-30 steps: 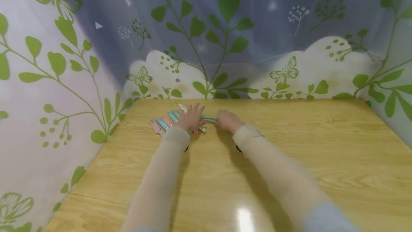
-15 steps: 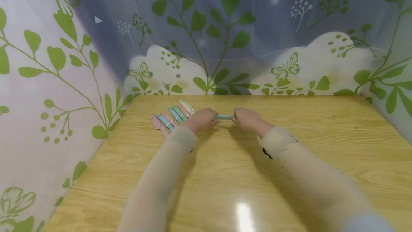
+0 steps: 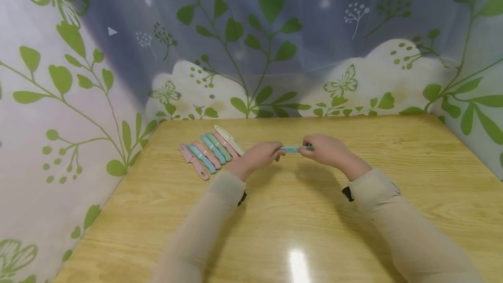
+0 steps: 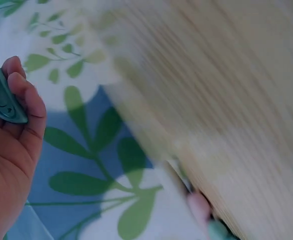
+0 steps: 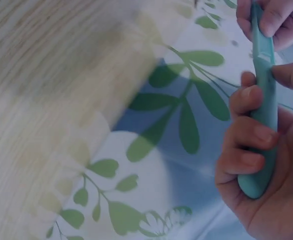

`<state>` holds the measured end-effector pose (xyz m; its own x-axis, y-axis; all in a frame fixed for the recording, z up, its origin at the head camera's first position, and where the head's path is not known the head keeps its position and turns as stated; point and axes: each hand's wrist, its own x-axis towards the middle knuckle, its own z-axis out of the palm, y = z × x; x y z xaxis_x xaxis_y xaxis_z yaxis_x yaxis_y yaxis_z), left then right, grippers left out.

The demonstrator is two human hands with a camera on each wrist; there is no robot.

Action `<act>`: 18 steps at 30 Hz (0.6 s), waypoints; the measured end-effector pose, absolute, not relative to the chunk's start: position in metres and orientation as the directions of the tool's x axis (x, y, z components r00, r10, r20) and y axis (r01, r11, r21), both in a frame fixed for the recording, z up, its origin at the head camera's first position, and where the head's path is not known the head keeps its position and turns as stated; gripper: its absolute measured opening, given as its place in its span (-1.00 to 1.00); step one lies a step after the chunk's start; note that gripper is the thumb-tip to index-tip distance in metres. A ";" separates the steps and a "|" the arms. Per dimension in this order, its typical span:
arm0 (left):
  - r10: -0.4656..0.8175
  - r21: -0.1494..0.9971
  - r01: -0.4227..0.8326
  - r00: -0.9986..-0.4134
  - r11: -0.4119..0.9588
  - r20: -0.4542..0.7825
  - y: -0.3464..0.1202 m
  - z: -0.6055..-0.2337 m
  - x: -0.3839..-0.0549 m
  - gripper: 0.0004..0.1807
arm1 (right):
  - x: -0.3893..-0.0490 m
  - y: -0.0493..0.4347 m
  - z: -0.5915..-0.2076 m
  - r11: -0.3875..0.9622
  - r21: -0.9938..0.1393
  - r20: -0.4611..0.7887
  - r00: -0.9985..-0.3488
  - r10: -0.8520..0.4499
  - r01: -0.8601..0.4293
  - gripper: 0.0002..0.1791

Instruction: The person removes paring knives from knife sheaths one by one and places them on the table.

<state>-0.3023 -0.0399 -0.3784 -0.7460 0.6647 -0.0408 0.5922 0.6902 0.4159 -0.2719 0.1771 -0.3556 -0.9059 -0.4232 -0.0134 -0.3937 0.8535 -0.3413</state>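
Observation:
A teal knife in a sheath is held level over the table, between my two hands. My right hand grips its handle; in the right wrist view the fingers curl round it and the thumb lies along its side. At the other end my left hand pinches the sheath between thumb and fingers. To the left lies a slanted row of several sheathed knives, among them a pink knife with slots, a blue knife and a white knife partly behind my left hand.
The wooden table ends at the back against a hanging cloth printed with leaves and butterflies. More of this cloth stands along the left and right sides.
My left hand has left the row of knives, which now shows more fully. Both hands have moved right with the teal knife, and the left has closed on its sheath.

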 end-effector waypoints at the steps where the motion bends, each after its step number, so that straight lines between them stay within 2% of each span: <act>1: 0.670 0.417 0.601 -0.742 0.681 -0.026 -0.038 -0.378 -0.300 -0.65 | -0.269 0.180 -0.355 0.853 -0.339 -0.007 -0.906 -0.423 -0.396 -0.74; 10: 0.692 0.525 0.595 -0.722 0.609 0.015 -0.033 -0.376 -0.284 -0.68 | -0.239 0.187 -0.349 0.847 -0.239 0.079 -0.879 -0.471 -0.475 -0.76; 18: 0.684 0.533 0.590 -0.729 0.606 0.030 -0.027 -0.371 -0.265 -0.66 | -0.227 0.194 -0.350 0.812 -0.291 0.113 -0.861 -0.495 -0.506 -0.79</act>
